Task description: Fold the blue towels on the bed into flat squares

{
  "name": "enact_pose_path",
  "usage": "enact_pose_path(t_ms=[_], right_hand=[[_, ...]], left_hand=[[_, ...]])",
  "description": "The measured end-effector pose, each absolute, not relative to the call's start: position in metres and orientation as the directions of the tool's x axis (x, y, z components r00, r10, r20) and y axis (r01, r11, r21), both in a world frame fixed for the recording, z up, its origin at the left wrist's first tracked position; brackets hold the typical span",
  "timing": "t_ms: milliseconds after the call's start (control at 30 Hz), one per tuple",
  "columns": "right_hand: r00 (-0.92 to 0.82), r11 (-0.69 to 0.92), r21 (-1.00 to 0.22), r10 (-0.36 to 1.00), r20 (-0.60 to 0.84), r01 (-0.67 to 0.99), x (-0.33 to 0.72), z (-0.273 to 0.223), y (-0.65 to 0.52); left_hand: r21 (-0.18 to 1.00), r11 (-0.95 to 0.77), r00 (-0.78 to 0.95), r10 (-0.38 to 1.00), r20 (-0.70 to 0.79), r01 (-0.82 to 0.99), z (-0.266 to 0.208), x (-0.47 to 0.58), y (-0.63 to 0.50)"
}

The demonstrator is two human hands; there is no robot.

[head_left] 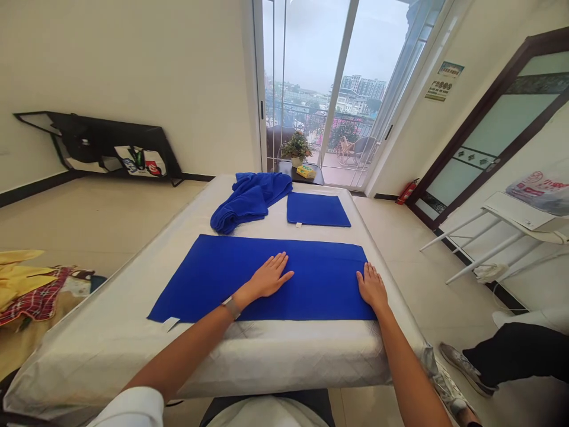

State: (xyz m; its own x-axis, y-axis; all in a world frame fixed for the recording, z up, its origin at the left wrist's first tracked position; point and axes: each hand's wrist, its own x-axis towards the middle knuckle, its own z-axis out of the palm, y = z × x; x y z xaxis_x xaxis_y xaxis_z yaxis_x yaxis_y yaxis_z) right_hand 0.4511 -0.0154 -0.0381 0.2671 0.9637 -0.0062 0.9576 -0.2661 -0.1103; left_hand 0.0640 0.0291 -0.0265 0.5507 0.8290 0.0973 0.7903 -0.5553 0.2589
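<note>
- The left hand (269, 276) rests palm-down on the spread blue cloth (208, 276), its fingers extended, its thumb apart from them.
- The right hand (373, 287) lies flat at that cloth's right edge, also with fingers straight and thumb held apart.
- The spread cloth lies beneath both hands, reaching well to the left of the left one, where a white tag (170, 323) shows.
- Beyond the hands, a folded blue cloth (319, 210) lies beside a crumpled blue cloth (253, 198).
- The covered table (311, 356) supports everything under the hands.

A blue rectangular cloth (315, 284) lies flat across the table's (284, 359) near half, white tag (170, 323) at its near left corner.
</note>
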Motion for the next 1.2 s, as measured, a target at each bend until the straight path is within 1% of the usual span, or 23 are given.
enact_pose_path(t_ms=[100, 233, 333, 433, 533, 700, 800, 833, 900, 1000, 1067, 1133, 1200], right_hand=[[0.268, -0.266, -0.101, 0.964, -0.003, 0.959, 0.450, -0.037, -0.016], [0.261, -0.260, -0.107, 0.965, -0.005, 0.960, 0.449, -0.035, -0.017], [0.262, -0.261, -0.106, 0.965, -0.003, 0.960, 0.450, -0.036, -0.017], [0.261, -0.260, -0.102, 0.965, -0.003, 0.960, 0.452, -0.039, -0.015], [0.264, -0.264, -0.082, 0.965, -0.010, 0.961, 0.453, -0.039, -0.015], [0.280, -0.282, -0.039, 0.959, -0.053, 0.959, 0.451, -0.030, -0.015], [0.283, -0.284, -0.006, 0.958, -0.031, 0.959, 0.433, -0.019, -0.008], [0.256, -0.256, 0.000, 0.967, -0.014, 0.967, 0.421, -0.015, -0.004], [0.148, -0.148, -0.015, 0.989, 0.012, 0.989, 0.387, -0.007, 0.007], [-0.055, 0.057, -0.111, 0.998, 0.018, 0.992, 0.320, 0.000, 0.030], [-0.165, 0.163, -0.177, 0.986, 0.004, 0.971, 0.276, 0.001, 0.047], [-0.237, 0.229, -0.222, 0.972, -0.007, 0.948, 0.241, -0.002, 0.062], [-0.268, 0.254, -0.241, 0.963, -0.027, 0.937, 0.220, -0.008, 0.072]], left_hand=[[0.242, -0.540, 0.525, 0.842, 0.126, 0.806, -0.034, 0.071, 0.032], [0.201, -0.436, 0.422, 0.900, 0.111, 0.877, -0.041, 0.021, 0.034], [0.165, -0.299, 0.288, 0.953, 0.091, 0.940, -0.043, -0.047, 0.038], [0.133, -0.100, 0.091, 0.993, 0.071, 0.986, -0.045, -0.118, 0.042], [0.147, 0.032, -0.044, 0.996, 0.080, 0.989, -0.049, -0.167, 0.045], [0.205, 0.064, -0.092, 0.988, 0.125, 0.977, -0.055, -0.180, 0.044], [0.222, 0.067, -0.097, 0.987, 0.126, 0.973, -0.055, -0.174, 0.043], [0.226, 0.070, -0.099, 0.988, 0.120, 0.972, -0.055, -0.173, 0.043], [0.234, 0.076, -0.105, 0.988, 0.111, 0.969, -0.053, -0.173, 0.042], [0.242, 0.083, -0.111, 0.989, 0.103, 0.967, -0.049, -0.172, 0.040], [0.242, 0.093, -0.117, 0.989, 0.085, 0.966, -0.046, -0.171, 0.039], [0.241, 0.101, -0.121, 0.990, 0.069, 0.965, -0.043, -0.170, 0.038], [0.245, 0.105, -0.124, 0.990, 0.062, 0.964, -0.042, -0.169, 0.037]])
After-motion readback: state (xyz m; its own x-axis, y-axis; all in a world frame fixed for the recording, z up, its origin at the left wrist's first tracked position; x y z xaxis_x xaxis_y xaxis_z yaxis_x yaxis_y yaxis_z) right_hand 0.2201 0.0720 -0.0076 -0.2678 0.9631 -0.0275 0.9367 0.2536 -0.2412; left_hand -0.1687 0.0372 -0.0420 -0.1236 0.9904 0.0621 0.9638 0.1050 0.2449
